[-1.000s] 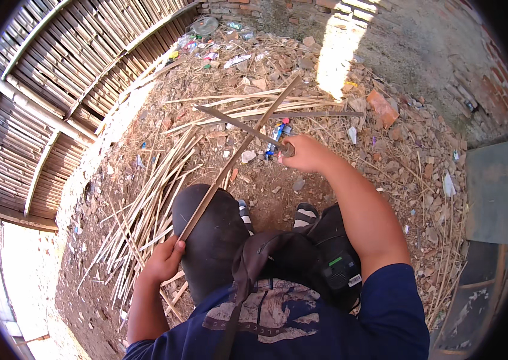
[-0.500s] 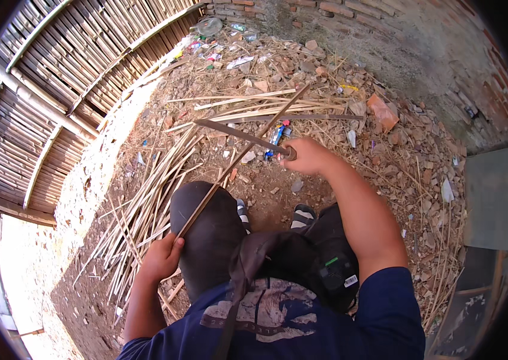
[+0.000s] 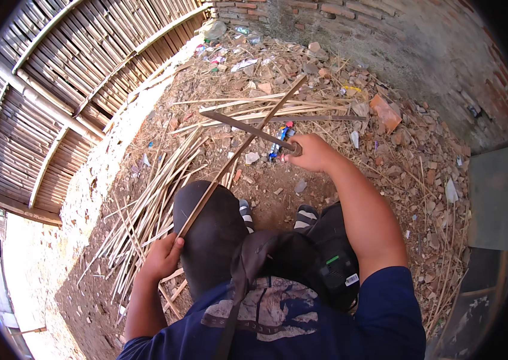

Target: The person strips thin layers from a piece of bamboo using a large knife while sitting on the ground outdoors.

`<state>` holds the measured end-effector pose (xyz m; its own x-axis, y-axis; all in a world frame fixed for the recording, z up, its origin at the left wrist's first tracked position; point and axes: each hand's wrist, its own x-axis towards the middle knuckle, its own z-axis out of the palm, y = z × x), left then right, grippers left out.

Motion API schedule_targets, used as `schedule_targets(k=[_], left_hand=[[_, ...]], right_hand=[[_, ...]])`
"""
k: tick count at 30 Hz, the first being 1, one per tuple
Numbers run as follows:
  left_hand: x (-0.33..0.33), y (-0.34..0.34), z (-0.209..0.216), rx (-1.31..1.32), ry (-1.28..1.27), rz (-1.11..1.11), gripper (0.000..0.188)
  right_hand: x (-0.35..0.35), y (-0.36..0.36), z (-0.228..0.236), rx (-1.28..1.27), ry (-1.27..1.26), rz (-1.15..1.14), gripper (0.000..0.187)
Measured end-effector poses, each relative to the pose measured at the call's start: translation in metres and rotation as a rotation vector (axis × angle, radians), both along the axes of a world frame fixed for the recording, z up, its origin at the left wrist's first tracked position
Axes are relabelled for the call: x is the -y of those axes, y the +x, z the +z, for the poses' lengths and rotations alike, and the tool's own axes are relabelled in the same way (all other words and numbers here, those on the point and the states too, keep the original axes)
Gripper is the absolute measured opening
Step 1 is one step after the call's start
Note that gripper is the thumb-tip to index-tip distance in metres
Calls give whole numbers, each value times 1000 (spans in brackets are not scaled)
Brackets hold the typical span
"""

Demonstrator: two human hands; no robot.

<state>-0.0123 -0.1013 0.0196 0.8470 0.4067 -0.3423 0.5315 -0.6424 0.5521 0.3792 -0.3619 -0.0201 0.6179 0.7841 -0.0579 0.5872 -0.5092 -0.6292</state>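
My left hand (image 3: 162,257) is closed around the near end of a long bamboo strip (image 3: 278,109). The strip slants over my left knee (image 3: 200,207) and away to the far right. My right hand (image 3: 311,153) grips the handle of a long-bladed knife (image 3: 230,122), its blade pointing left. Blade and strip cross beyond the knee; whether they touch there I cannot tell. Left of the knee, a pile of split bamboo strips (image 3: 152,207) lies on the ground. More strips (image 3: 254,108) lie crosswise farther off.
Rubble and litter (image 3: 386,114) cover the dirt ground up to a brick wall (image 3: 380,42). A bamboo-slat panel (image 3: 56,78) stands at the far left. A grey sheet (image 3: 494,198) is at the right edge. Small blue packets (image 3: 278,144) lie near the knife.
The knife has shifted slightly away from me along the strip. The strip's far end has risen a little in the picture. Both hands keep their hold, and the whole view has shifted slightly.
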Motion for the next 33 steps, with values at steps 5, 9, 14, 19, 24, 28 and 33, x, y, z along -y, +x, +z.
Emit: schedule_targets(k=[5,9,14,19,24,28,33], left_hand=[[0,3,-7,25,-124,-47,42],[-10,0,-14,20,-226,3,42],[-22,4,-26,-46,-455,99,38],[-14,5,-22,-28,-495,153,38],[-15,5,-26,24,-249,-23,41],[-16,10,-14,-71,-282,34,42],[-14,9,-15,-80,-278,49,42]], right_hand=[[1,-10,-3,86,-65,147,36],[-14,-9,-12,66,-87,186,38],[-24,10,-52,-23,-135,129,45],[-31,-11,-15,79,-96,104,40],[-27,-15,9,150,-146,132,35],[-24,6,-15,-58,-103,-57,31],[-20,-6,-4,109,-34,-6,30]])
